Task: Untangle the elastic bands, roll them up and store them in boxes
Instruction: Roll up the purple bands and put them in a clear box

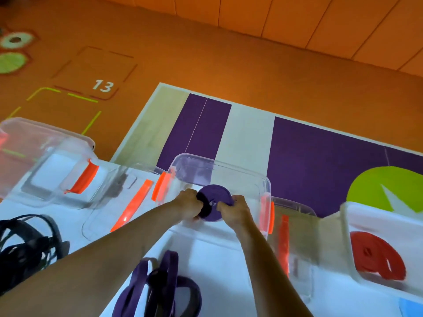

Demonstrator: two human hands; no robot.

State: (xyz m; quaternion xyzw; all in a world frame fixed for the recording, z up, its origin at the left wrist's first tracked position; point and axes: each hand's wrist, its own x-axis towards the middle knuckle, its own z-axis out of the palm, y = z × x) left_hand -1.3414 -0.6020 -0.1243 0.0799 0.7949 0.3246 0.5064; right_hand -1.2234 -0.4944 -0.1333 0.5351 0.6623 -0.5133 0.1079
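Roll: the flat, coiled purple elastic band point(214, 202) is held between both grips at the near wall of a box; I cannot tell whether it touches the box floor.
Left grip point(187, 203): fingers curled round the roll's left edge, pinching it.
Right grip point(235, 211): fingers and thumb clamped on the roll's right edge.
Box: the clear plastic box with orange latches point(194, 156) opens just beyond the grips and looks to hold nothing else.
Step in hand: probably lowering the roll in. Squeeze from both sides so the coil cannot spring loose, lay it flat, then let go one side at a time.
Edges: the near rim lies under the wrists, so lift clear of it when pulling back. An orange latch stands just right of the right grip.
Open room: bare white counter point(206, 252) lies nearer the person than the grips.
Neighbours: loose purple bands point(160, 287) lie behind the grips, a black tangle of bands point(25, 239) far left, and a clear lid point(297, 239) right. Beyond the lid, red rolled bands point(375, 257) sit in another box.
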